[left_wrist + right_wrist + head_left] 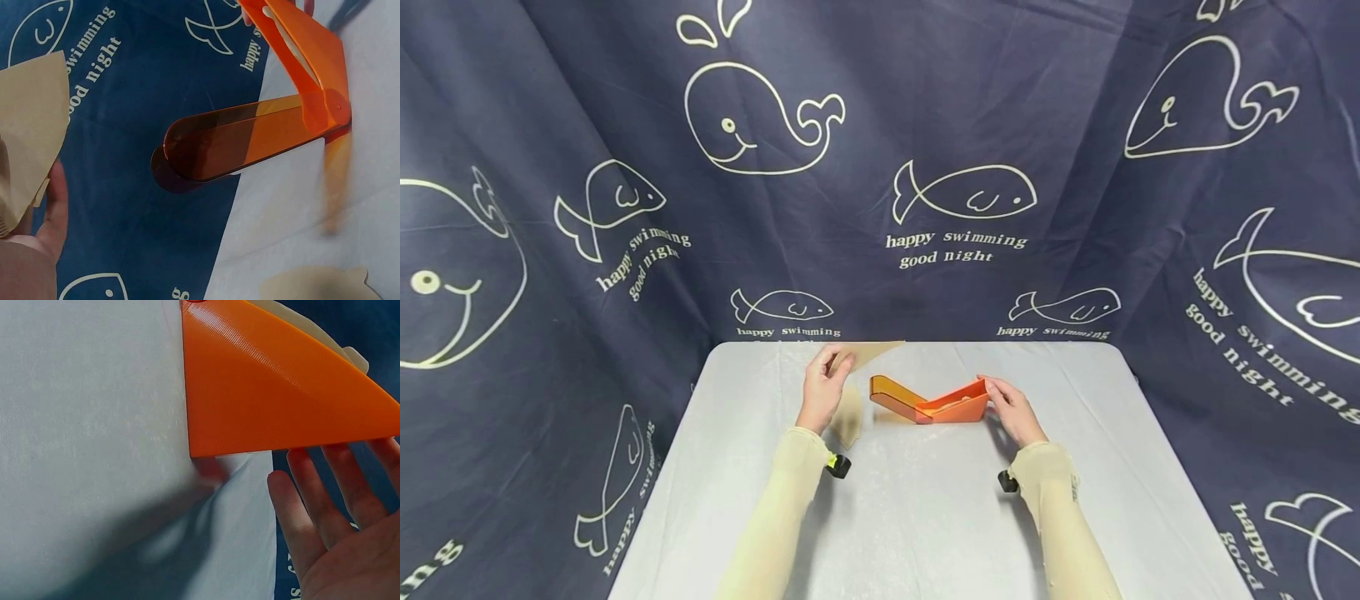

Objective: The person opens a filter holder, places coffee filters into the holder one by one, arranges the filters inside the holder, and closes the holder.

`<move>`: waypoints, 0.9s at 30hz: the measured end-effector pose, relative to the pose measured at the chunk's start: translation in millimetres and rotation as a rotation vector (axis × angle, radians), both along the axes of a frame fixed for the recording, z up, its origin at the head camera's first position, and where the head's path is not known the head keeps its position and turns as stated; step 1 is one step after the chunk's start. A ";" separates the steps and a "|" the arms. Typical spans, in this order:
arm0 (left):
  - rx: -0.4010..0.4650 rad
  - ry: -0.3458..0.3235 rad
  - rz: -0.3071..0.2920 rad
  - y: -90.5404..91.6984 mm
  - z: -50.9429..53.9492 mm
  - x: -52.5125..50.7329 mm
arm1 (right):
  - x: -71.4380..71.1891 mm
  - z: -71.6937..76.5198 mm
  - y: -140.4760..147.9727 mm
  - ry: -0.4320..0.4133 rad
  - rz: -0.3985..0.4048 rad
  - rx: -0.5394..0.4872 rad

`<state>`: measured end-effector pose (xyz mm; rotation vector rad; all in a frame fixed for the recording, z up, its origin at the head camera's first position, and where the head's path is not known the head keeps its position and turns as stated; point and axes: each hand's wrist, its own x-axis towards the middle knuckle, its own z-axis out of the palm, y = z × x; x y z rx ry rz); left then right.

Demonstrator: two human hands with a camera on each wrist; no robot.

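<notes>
My left hand holds a tan paper coffee filter above the far left part of the table; the thumb shows beside the paper in the left wrist view. To its right stands an orange coffee filter holder, wedge-shaped, its translucent amber lid swung out to the left. Pale filter paper shows inside the holder. My right hand grips the holder's right end; in the right wrist view several fingertips touch its edge. Another tan coffee filter lies on the table near my left wrist.
A white-covered table lies beneath both hands. Dark blue curtains printed with whales and fish enclose it at the back and sides. A small black wrist device sits at the left cuff, with a similar one at the right.
</notes>
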<state>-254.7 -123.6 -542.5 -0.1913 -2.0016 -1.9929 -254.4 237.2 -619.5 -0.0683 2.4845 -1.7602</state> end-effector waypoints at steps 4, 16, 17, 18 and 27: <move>-0.014 0.001 -0.013 -0.3 -1.2 -0.2 | -0.5 -1.1 0.0 -0.009 -0.012 0.001; 0.165 0.003 -0.049 -2.1 -3.6 -2.4 | -0.9 3.4 -0.3 -0.047 -0.007 -0.019; 0.183 -0.002 -0.048 -1.9 -3.2 -2.0 | -1.0 3.5 -0.3 -0.052 -0.007 -0.025; 0.188 -0.008 -0.040 -1.6 -2.8 -1.6 | -1.2 3.4 -0.3 -0.056 -0.008 -0.032; 0.041 -0.018 0.078 1.0 -3.3 -1.9 | 1.6 2.7 -1.3 -0.043 -0.011 -0.014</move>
